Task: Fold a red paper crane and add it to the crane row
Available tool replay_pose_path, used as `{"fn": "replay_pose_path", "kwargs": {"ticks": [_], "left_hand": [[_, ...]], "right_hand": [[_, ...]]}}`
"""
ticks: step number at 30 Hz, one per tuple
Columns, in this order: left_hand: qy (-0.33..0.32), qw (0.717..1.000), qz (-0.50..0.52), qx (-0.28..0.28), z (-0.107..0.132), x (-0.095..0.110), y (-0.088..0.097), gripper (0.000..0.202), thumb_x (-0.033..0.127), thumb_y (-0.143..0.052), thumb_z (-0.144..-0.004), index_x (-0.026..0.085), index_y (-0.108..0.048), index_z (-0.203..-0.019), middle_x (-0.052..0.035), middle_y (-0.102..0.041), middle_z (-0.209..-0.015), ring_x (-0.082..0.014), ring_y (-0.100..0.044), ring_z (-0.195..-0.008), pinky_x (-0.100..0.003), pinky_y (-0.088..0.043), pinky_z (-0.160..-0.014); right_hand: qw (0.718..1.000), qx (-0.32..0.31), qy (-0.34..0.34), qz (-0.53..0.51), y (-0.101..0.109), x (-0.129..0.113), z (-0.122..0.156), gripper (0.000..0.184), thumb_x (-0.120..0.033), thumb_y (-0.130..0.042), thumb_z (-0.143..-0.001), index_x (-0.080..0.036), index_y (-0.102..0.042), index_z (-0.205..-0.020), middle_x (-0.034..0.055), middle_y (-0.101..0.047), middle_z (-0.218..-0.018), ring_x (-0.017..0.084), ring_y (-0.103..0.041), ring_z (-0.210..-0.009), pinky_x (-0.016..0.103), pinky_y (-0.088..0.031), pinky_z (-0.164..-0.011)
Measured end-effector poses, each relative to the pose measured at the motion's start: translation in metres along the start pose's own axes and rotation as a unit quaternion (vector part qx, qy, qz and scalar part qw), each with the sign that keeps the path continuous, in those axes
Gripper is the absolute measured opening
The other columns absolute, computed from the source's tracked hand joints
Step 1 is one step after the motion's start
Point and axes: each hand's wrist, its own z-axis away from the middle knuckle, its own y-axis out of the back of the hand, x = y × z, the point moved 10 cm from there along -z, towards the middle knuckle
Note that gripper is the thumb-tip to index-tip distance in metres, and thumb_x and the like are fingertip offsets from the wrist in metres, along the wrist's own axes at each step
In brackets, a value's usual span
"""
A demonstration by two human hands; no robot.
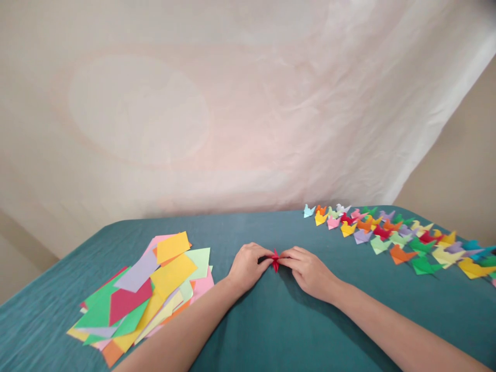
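The front edge of the table (248, 320) is out of frame. Left hand (248, 266) and right hand (306, 268), thumb and finger pinched together, grip opposite sides of a small, pointed red paper piece (275, 261) midway across; fingertips hide its sides. Toward the left edge, flat sheets (174, 276) overlap, partly behind the left forearm (189, 325). Crisply folded paper birds (401, 239) crowd the far right corner, some cropped. Beyond the far edge hangs wrinkled pale cloth (232, 103).

Red paper (275, 261) partly hidden by fingers (265, 252), paper birds (402, 254) cropped at right, both forearms (189, 330) cropped below
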Motion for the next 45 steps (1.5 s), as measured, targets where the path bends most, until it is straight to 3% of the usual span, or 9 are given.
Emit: {"fn": "replay_pose_path", "kwargs": {"ticks": [5, 19, 24, 28, 33, 45], "left_hand": [[0.013, 1.0, 0.011, 0.007, -0.002, -0.003, 0.0, 0.014, 0.02, -0.059, -0.083, 0.024, -0.07, -0.09, 0.0026, -0.071, -0.092, -0.0157, -0.061, -0.087, -0.027, -0.043, -0.083], [-0.029, 0.999, 0.008, -0.023, 0.004, 0.002, -0.002, 0.021, 0.019, -0.056, -0.084, 0.024, -0.066, -0.102, 0.0013, -0.069, -0.1, -0.0171, -0.059, -0.093, -0.03, -0.043, -0.088], [-0.031, 0.999, 0.013, -0.028, 0.005, 0.002, -0.003, 0.022, 0.02, -0.055, -0.084, 0.024, -0.065, -0.103, 0.0006, -0.068, -0.102, -0.0173, -0.059, -0.095, -0.03, -0.043, -0.09], [-0.028, 0.999, 0.015, -0.032, 0.006, 0.001, -0.003, 0.024, 0.02, -0.052, -0.085, 0.023, -0.064, -0.106, -0.0003, -0.067, -0.106, -0.0176, -0.058, -0.099, -0.031, -0.042, -0.091], [-0.024, 0.999, 0.012, -0.033, 0.007, 0.003, -0.002, 0.026, 0.017, -0.049, -0.086, 0.023, -0.064, -0.106, -0.0005, -0.067, -0.105, -0.0171, -0.058, -0.098, -0.031, -0.043, -0.091], [-0.017, 0.999, 0.006, -0.028, 0.007, 0.001, -0.003, 0.026, 0.017, -0.048, -0.086, 0.022, -0.062, -0.107, -0.0013, -0.067, -0.103, -0.017, -0.058, -0.096, -0.03, -0.044, -0.089]], "right_hand": [[0.999, 0.009, -0.02, -0.031, 0.001, 0.003, -0.001, 0.045, 0.002, -0.039, -0.078, -0.02, -0.062, -0.11, 0.0067, -0.062, -0.103, 0.019, -0.053, -0.095, 0.036, -0.045, -0.086], [0.995, 0.03, -0.029, -0.086, 0.002, 0.01, 0.0, 0.052, 0.004, -0.038, -0.077, -0.024, -0.06, -0.115, 0.005, -0.061, -0.104, 0.019, -0.053, -0.094, 0.036, -0.044, -0.086], [0.995, 0.033, -0.035, -0.087, 0.003, 0.009, 0.0, 0.042, -0.002, -0.04, -0.084, -0.024, -0.06, -0.113, 0.0048, -0.062, -0.103, 0.018, -0.054, -0.093, 0.035, -0.044, -0.084], [0.994, 0.037, -0.064, -0.078, 0.004, 0.009, -0.002, 0.027, -0.016, -0.043, -0.09, -0.023, -0.063, -0.107, 0.005, -0.063, -0.099, 0.018, -0.056, -0.09, 0.034, -0.044, -0.083], [0.992, 0.045, -0.106, -0.056, 0.002, 0.012, -0.004, 0.018, -0.028, -0.05, -0.089, -0.023, -0.066, -0.095, 0.004, -0.064, -0.095, 0.018, -0.057, -0.087, 0.033, -0.044, -0.081], [0.986, 0.05, -0.142, -0.074, -0.003, 0.022, -0.005, 0.011, -0.026, -0.062, -0.081, -0.023, -0.066, -0.091, 0.0024, -0.063, -0.09, 0.018, -0.056, -0.084, 0.032, -0.043, -0.079]]}}
